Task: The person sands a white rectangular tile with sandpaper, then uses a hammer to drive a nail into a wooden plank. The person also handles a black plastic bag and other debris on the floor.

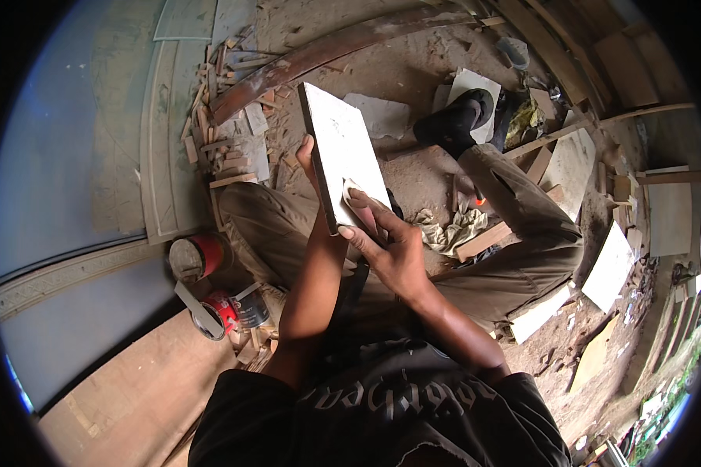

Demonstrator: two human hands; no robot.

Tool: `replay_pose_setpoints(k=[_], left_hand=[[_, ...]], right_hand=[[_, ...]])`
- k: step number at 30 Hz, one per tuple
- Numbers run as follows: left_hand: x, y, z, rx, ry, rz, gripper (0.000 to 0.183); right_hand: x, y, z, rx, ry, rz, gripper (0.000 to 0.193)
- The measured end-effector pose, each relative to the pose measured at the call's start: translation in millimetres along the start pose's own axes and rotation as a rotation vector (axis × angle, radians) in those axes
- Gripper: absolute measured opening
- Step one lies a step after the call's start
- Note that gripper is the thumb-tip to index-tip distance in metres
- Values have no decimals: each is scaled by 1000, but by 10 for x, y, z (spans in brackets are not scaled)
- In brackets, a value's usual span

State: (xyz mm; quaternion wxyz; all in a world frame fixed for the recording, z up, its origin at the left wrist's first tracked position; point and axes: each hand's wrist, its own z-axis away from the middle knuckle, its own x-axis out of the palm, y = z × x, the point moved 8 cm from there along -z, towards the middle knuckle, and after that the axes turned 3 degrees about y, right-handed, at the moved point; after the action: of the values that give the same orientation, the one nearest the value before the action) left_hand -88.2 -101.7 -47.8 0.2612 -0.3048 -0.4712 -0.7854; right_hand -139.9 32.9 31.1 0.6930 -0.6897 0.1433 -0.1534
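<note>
Head view: bent legs in brown trousers point(522, 265) are resting below a white-faced board point(346, 136), which is slanting above the lap. The right hand point(399, 253) is curling partly closed over its face; the left hand point(307, 158), mostly hidden, is gripping its left edge from behind. The right fingers are holding a small pale pad point(348, 189) against the board.

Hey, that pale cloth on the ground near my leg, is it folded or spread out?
Neither: the pale cloth lies crumpled, bunched into irregular creases.
</note>
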Motion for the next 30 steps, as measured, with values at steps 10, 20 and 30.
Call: replay_pose_setpoints(k=[10, 20, 30], left_hand=[[-181, -141, -34, 7, -105, 16, 60], [-306, -263, -67, -81, -181, 76, 63], [-209, -87, -79, -1, -93, 43, 66]], right_hand=[[-42, 182, -19, 89, -62, -49, 41], [-209, 442, -42, 132, 22, 117, 25], [14, 151, -6, 8, -55, -64, 37]])
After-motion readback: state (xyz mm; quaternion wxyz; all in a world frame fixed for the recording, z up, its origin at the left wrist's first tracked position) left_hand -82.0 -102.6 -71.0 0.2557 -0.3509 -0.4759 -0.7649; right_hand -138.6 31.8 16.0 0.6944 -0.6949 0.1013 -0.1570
